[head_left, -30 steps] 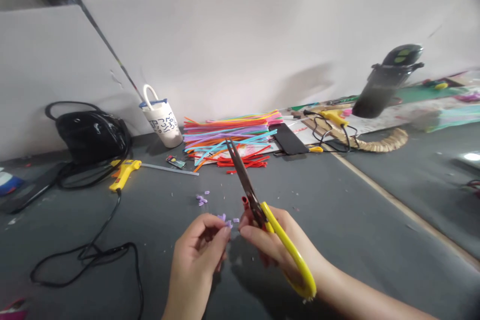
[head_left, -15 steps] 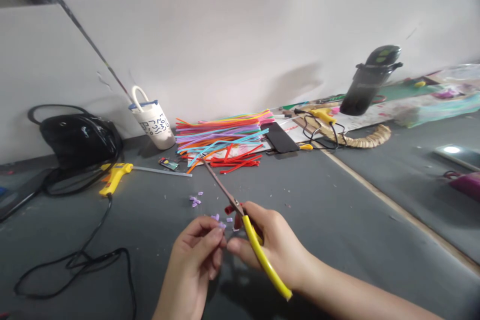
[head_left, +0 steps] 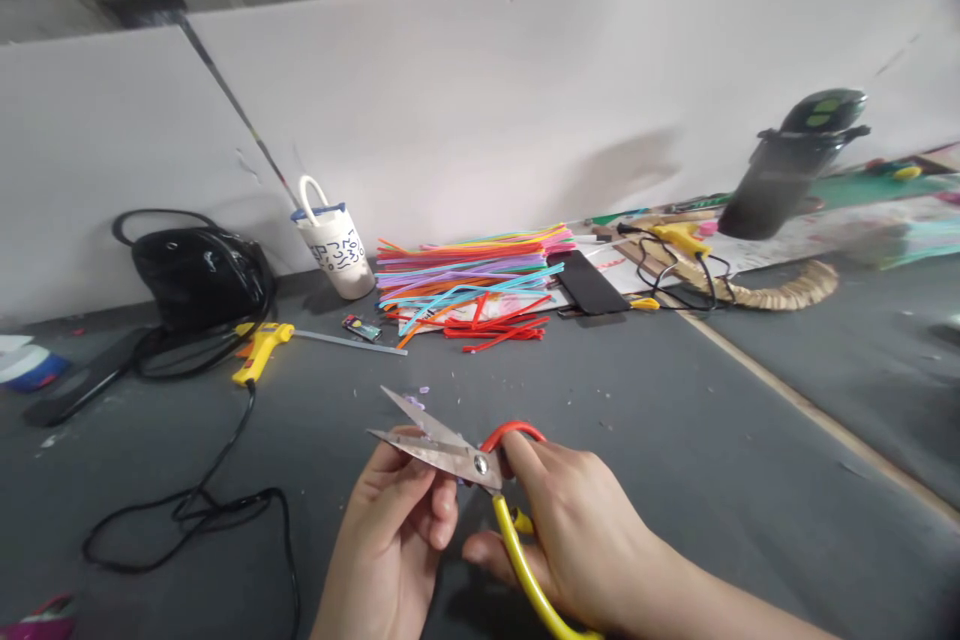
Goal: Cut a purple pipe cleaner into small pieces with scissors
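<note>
Your right grip (head_left: 581, 510) is curling around the handles of the scissors (head_left: 480, 465), keeping the blades spread. Your left grip (head_left: 394, 530) is bending partly behind the blades; whether it is holding anything, I cannot tell. Red pipe cleaners (head_left: 506, 328) are lying beyond the scissors on the desk (head_left: 675, 440).

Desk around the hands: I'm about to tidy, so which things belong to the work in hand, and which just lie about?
Seemingly in the work: scissors, right hand, purple snippets, probably coloured pipe cleaners.
Seemingly lying about: black bag, white cup, dark bottle, black phone.
</note>
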{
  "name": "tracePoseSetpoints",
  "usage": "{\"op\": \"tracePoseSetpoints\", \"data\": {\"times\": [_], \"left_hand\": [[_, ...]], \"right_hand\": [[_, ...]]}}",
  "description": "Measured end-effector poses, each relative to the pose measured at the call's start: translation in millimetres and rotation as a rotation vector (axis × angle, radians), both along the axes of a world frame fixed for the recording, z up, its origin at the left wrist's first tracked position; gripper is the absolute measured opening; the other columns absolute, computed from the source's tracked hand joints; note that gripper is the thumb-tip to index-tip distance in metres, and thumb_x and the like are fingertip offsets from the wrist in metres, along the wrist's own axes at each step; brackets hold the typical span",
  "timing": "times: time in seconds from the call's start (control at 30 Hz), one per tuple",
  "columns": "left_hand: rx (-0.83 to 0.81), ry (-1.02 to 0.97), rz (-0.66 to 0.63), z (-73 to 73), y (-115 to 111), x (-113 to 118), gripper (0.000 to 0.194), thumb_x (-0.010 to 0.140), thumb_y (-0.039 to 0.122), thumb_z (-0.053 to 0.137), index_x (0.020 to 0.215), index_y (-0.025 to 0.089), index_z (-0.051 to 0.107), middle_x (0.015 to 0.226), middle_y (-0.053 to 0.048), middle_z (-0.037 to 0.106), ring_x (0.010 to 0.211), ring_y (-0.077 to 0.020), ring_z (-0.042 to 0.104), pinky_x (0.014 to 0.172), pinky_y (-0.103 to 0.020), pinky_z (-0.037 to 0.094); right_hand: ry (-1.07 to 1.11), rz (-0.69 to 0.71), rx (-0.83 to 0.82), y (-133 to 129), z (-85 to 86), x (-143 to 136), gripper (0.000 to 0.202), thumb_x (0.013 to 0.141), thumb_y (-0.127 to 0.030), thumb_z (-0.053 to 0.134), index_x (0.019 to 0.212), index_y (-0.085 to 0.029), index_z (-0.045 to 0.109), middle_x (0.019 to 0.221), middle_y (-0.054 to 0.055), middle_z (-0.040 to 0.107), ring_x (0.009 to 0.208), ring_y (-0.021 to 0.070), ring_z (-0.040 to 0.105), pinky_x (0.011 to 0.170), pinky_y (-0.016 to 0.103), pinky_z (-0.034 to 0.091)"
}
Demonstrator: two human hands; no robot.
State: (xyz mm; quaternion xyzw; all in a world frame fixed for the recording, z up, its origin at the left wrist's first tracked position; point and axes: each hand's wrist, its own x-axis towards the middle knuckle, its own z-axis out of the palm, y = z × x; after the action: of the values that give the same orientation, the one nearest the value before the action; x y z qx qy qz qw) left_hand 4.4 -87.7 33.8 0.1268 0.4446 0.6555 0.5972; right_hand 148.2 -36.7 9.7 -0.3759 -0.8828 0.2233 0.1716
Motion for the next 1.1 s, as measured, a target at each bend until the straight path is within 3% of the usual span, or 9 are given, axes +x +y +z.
{"op": "tracePoseSetpoints", "data": {"times": [0.27,0.77,1.0,1.1], "left_hand": [[0.068,-0.028,-0.029,-9.8,0.7,-3.5,0.015,0.063,0.024,0.074,0.068,0.019,0.062,0.046,0.005,0.054,0.039,-0.0043,0.039,0.039,-0.014,0.031],[0.025,-0.038,-0.039,-9.9,-0.4,-4.2,0.016,0.062,0.024,0.074,0.067,0.017,0.060,0.046,0.005,0.051,0.039,-0.0039,0.038,0.040,-0.015,0.030],[0.045,-0.053,-0.023,-3.7,3.0,-3.0,0.015,0.060,0.022,0.076,0.064,0.017,0.062,0.044,0.004,0.052,0.039,-0.0036,0.039,0.039,-0.013,0.032],[0.051,-0.034,0.014,-0.6,3.7,-3.3,0.017,0.057,0.022,0.078,0.064,0.016,0.063,0.051,0.002,0.058,0.041,-0.0037,0.042,0.038,-0.012,0.033]], "right_hand": [[-0.019,-0.002,0.001,-1.7,-0.2,-0.3,0.045,0.079,-0.062,0.044,0.084,-0.017,0.047,0.070,0.005,0.059,0.059,0.0200,0.057,0.052,0.026,0.036],[-0.054,-0.016,0.011,-1.8,-2.0,-1.9,0.046,0.076,-0.063,0.049,0.082,-0.018,0.046,0.067,0.004,0.062,0.055,0.0194,0.058,0.049,0.025,0.033],[-0.077,-0.051,0.044,-0.7,-4.9,-1.5,0.035,0.079,-0.054,0.048,0.076,-0.019,0.045,0.062,0.004,0.060,0.051,0.0177,0.055,0.047,0.025,0.025],[-0.026,-0.098,-0.067,2.4,-1.9,0.1,0.029,0.081,-0.047,0.047,0.070,-0.020,0.043,0.056,0.001,0.056,0.046,0.0137,0.048,0.045,0.023,0.023]]}}
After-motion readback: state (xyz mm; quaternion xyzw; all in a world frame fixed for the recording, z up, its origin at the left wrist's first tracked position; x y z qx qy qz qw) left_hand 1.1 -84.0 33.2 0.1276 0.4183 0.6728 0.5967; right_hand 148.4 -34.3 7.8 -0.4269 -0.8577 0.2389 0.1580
